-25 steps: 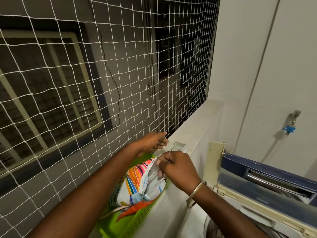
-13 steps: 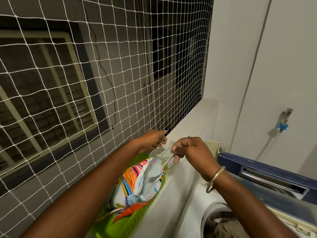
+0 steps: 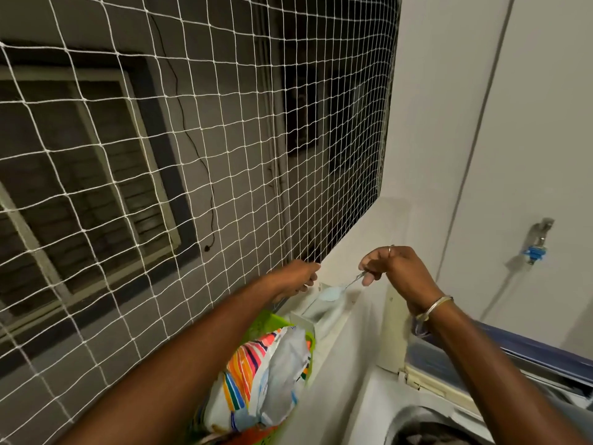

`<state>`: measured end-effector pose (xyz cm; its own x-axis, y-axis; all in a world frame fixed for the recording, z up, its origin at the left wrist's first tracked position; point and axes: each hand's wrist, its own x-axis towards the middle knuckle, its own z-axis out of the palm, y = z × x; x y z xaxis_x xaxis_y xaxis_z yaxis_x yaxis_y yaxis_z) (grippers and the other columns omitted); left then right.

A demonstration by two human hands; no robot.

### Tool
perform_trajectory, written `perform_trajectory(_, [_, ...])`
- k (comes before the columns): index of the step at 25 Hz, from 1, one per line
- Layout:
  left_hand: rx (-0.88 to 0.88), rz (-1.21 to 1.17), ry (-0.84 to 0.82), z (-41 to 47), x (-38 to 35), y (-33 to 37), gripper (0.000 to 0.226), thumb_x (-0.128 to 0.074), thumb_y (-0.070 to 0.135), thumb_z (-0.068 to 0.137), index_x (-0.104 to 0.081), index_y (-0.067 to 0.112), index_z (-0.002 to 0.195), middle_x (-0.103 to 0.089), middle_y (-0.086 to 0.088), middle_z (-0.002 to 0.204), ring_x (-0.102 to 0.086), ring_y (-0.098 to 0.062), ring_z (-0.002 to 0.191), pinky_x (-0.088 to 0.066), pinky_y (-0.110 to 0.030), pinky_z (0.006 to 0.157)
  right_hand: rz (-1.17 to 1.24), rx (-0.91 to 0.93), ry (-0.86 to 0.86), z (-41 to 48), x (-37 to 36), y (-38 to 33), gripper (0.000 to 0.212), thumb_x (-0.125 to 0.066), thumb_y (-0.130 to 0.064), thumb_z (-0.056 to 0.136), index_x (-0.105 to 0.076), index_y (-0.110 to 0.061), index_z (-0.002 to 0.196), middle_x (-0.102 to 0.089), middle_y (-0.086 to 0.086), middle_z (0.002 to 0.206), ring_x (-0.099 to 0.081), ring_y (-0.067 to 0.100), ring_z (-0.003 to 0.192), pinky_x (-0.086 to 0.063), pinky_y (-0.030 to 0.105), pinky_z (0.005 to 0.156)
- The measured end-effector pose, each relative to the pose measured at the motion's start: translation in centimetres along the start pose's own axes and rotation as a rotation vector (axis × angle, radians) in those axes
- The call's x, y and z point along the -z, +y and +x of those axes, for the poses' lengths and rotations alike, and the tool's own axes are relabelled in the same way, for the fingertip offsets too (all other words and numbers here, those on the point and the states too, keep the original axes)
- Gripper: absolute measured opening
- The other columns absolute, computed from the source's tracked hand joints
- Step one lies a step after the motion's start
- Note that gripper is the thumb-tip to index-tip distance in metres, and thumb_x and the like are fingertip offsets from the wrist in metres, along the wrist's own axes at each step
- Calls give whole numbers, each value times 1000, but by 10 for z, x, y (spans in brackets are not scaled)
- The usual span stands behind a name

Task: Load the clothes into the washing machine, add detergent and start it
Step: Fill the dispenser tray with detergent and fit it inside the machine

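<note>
Two bare hands raised over the white ledge [image 3: 345,255], a little apart from each other. Right hand [image 3: 398,271] with fingers curled, pinching the thin handle of a metal spoon [image 3: 353,280] between thumb and fingertips. Spoon slanting down to the left, its bowl heaped with pale bluish detergent powder [image 3: 332,294]. Thin bangle [image 3: 433,308] round the right wrist.

Left hand [image 3: 298,276] close against the lower edge of the white net [image 3: 192,155], fingers curled inward; impossible to tell whether anything is held in them. Just below the spoon's bowl, a whitish box-like shape [image 3: 316,316] on the ledge, too blurred to name.

Lower down, beneath the left forearm, a detergent bag [image 3: 253,377] with bright stripes and a grey-white crumpled top, standing in a green basket [image 3: 272,322] beside the ledge. Bag mouth open and turned upward, well below the loaded spoon.

At lower right, the washing machine [image 3: 369,399], top-loading, with its dark blue lid [image 3: 529,351] raised toward the wall. Round drum opening [image 3: 414,422] only partly in view at the bottom edge, something dark inside it. Spoon and powder off to the left of the machine, not over the drum.

On the pale wall at far right, a tap [image 3: 539,236] with a blue fitting.
</note>
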<state>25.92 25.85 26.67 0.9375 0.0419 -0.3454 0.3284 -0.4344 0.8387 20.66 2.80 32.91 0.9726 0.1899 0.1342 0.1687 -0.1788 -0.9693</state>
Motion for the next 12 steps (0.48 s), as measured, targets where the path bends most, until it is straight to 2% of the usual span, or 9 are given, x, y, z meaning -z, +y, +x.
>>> perform_trajectory(2, [7, -1, 7, 9, -1, -2, 33, -45, 39, 102, -61, 10, 97, -58, -2, 84, -49, -14, 72, -36, -25, 61, -17, -31, 5, 18, -1, 14, 18, -55, 1, 86, -71, 4, 80, -70, 21, 65, -54, 16, 62, -45, 27, 67])
perform_trajectory(4, [27, 5, 23, 23, -3, -8, 33, -46, 34, 102, -59, 10, 84, -55, -1, 74, -46, -12, 61, -32, -22, 53, -47, -56, 8, 35, -4, 30, 18, -54, 2, 86, -71, 2, 78, -70, 19, 64, -55, 13, 59, -44, 24, 65])
perform_trajectory(7, [33, 15, 43, 41, -5, -21, 32, -52, 31, 97, -57, 12, 71, -55, -2, 69, -45, -15, 58, -33, -26, 59, -106, -70, -13, 58, -10, 59, 24, -54, 4, 85, -70, -6, 69, -70, 15, 63, -58, 11, 57, -46, 20, 66])
perform_trajectory(9, [37, 80, 29, 45, -1, -30, 29, -52, 38, 87, -56, 15, 69, -54, -3, 70, -44, -17, 61, -33, -30, 64, -164, -75, -39, 69, -14, 78, 36, -54, 4, 82, -69, -17, 57, -71, 11, 62, -60, 12, 61, -48, 25, 72])
perform_trajectory(12, [71, 196, -37, 50, 3, -38, 31, -45, 29, 96, -49, 19, 68, -46, -4, 74, -37, -15, 60, -24, -28, 54, -231, -96, -75, 80, -20, 103, 34, -56, 2, 81, -68, -18, 57, -72, 8, 63, -60, 9, 61, -47, 31, 74])
